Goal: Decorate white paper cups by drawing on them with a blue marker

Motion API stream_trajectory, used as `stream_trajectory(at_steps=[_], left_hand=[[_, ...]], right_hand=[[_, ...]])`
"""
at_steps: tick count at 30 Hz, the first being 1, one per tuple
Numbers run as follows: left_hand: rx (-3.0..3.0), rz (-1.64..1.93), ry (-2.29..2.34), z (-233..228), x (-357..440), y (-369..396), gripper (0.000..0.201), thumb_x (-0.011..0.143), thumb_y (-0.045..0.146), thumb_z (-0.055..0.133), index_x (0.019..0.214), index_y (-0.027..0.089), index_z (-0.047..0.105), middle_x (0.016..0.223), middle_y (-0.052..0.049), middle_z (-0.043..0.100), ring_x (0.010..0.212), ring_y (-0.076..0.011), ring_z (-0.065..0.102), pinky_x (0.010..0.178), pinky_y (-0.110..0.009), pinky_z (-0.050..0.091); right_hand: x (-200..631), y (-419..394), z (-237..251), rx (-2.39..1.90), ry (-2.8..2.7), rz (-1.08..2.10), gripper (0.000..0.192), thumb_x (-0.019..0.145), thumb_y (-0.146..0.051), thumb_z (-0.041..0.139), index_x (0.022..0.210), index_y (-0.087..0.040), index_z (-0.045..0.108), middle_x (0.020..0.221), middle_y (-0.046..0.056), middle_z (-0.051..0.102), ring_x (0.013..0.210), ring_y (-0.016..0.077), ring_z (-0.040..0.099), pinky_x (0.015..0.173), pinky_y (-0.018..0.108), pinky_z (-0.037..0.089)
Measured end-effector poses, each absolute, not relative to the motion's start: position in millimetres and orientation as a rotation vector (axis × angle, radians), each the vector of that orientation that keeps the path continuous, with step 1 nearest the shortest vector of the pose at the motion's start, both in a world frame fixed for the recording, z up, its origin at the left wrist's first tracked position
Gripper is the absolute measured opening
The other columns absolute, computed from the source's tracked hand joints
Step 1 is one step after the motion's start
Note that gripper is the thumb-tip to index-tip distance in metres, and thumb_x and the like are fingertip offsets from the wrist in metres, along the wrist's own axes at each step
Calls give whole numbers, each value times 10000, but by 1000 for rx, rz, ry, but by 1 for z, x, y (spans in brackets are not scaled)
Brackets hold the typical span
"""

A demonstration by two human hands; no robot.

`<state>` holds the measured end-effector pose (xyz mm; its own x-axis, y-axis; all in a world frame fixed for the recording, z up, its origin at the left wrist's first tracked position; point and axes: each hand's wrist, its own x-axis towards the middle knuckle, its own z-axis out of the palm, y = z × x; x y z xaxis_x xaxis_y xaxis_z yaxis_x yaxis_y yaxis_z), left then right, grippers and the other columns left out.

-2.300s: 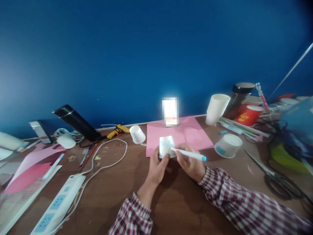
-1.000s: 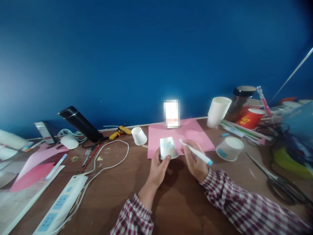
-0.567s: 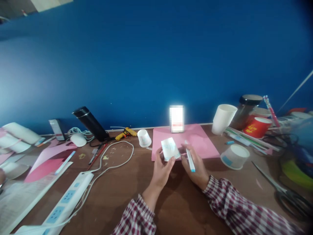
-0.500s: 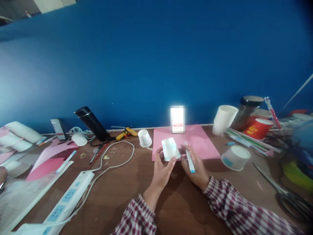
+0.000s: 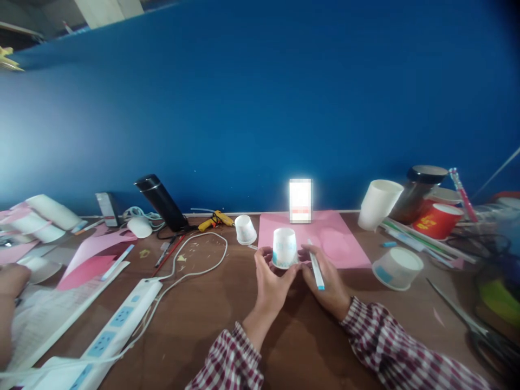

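Observation:
A small white paper cup with light blue marks (image 5: 285,248) is upside down in front of me, its wide rim at the bottom. My left hand (image 5: 273,279) grips it around the lower left side, thumb at the front. My right hand (image 5: 327,279) holds a white marker with a blue end (image 5: 316,271), the blue end pointing down toward me. Its fingertips come close to the cup's right side; whether they touch it I cannot tell. Behind the cup lies a pink paper sheet (image 5: 345,244).
A power strip (image 5: 122,319) with a looping white cable lies left. Scissors (image 5: 471,319) and another white cup (image 5: 398,268) are at right. Along the wall stand a black bottle (image 5: 160,203), a yellow glue gun (image 5: 215,220) and a red cup (image 5: 439,221). Another person's hand (image 5: 12,281) is at far left.
The cup in my left hand has turned from tilted to nearly upright, with its blue marks now lower. The view has shifted slightly, and the other person's hand shows more at the left.

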<state>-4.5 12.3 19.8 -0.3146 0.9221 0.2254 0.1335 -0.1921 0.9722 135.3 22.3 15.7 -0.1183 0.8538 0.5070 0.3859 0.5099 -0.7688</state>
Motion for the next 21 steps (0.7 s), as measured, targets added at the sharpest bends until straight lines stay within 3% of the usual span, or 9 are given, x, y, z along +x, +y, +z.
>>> stream_trajectory(at_steps=[5, 11, 16, 21], left_hand=[[1011, 1548, 1050, 17, -5, 15, 475, 751, 353, 680, 1080, 222, 364, 1021, -49, 576, 912, -164, 626, 818, -313, 495], [785, 1463, 737, 20, -5, 16, 297, 824, 392, 568, 1062, 240, 475, 1118, -48, 618, 1014, -194, 612, 911, -396, 472], [734, 1438, 679, 23, -7, 18, 357, 846, 436, 512, 1102, 196, 576, 1120, -81, 641, 1016, -211, 600, 927, -397, 459], [721, 1425, 638, 19, -8, 19, 400, 849, 433, 532, 1147, 170, 578, 1153, -112, 633, 1076, -232, 578, 933, -396, 456]], right_hand=[[136, 23, 17, -1051, -1719, 523, 346, 861, -213, 517, 1201, -193, 457, 1055, 96, 634, 854, 192, 665, 762, 355, 568], [138, 22, 12, -1032, -1729, 441, 283, 885, -221, 491, 1168, -209, 498, 1085, 98, 628, 929, 210, 647, 786, 361, 570], [137, 20, 10, -907, -1828, 308, 319, 862, -152, 508, 1175, -214, 500, 1077, 96, 624, 996, 223, 624, 857, 385, 543], [136, 19, 11, -832, -1898, 274, 367, 861, -110, 493, 1208, -227, 473, 1063, 95, 630, 999, 219, 622, 857, 386, 539]])
